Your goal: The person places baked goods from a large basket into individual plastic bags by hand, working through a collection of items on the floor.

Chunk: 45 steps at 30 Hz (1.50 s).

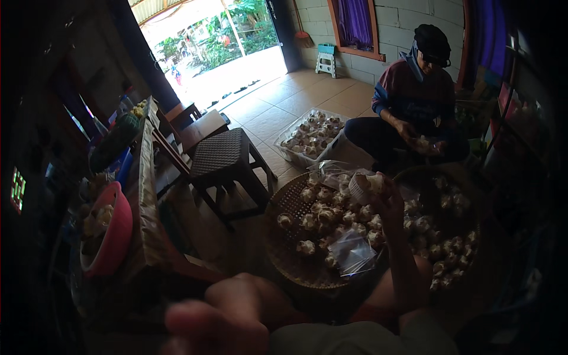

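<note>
My right hand is raised over a round woven bamboo tray. It grips a pale cupcake in a pleated paper cup. Several similar cupcakes lie in the tray below. A stack of clear plastic bags rests on them near the tray's front edge, and more clear plastic lies at the back rim. Blurred and close to the camera, my left hand is at the bottom left, partly cut off by the frame. No object shows in it; its finger pose is unclear.
A second woven tray with cupcakes stands at right. Behind, a white plastic crate holds wrapped cupcakes beside a seated person handling one. At left are a dark plastic stool and a table with a pink basin.
</note>
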### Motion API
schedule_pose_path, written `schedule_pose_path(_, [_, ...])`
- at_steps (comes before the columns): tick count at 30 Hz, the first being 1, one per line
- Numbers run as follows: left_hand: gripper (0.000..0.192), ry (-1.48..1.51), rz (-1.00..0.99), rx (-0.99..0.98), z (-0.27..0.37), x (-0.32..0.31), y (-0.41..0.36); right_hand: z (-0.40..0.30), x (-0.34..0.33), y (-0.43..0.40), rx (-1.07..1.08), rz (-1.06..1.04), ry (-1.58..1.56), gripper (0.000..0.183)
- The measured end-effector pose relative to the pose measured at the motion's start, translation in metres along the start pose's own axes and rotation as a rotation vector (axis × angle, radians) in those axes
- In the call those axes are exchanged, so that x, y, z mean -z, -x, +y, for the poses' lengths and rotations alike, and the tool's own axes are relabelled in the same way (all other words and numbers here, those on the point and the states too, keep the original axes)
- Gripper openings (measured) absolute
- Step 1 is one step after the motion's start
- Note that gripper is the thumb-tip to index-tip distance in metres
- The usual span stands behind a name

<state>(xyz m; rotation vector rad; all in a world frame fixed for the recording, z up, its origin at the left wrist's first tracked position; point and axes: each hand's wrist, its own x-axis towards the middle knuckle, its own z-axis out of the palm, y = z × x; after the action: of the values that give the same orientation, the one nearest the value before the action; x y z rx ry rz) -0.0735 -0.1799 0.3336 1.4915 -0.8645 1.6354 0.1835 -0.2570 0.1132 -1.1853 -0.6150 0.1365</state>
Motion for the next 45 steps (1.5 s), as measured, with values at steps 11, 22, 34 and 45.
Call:
schedule_pose_path(11, [0.021, 0.697, -0.006, -0.145, 0.001, -0.040, -0.014, -0.017, 0.004, 0.010, 0.014, -0.005, -0.065, 0.054])
schedule_pose_path(22, [0.020, 0.520, 0.002, 0.020, 0.006, -0.037, -0.014, -0.019, 0.005, 0.013, 0.026, 0.004, -0.082, 0.056])
schedule_pose_path(34, [0.036, 0.358, -0.101, -0.085, 0.016, -0.028, 0.004, -0.015, 0.004, 0.014, 0.030, 0.008, -0.081, 0.057])
schedule_pose_path(45, [0.028, 0.541, -0.166, -0.233, -0.011, -0.031, -0.014, -0.018, -0.002, 0.014, 0.050, -0.032, -0.087, 0.057])
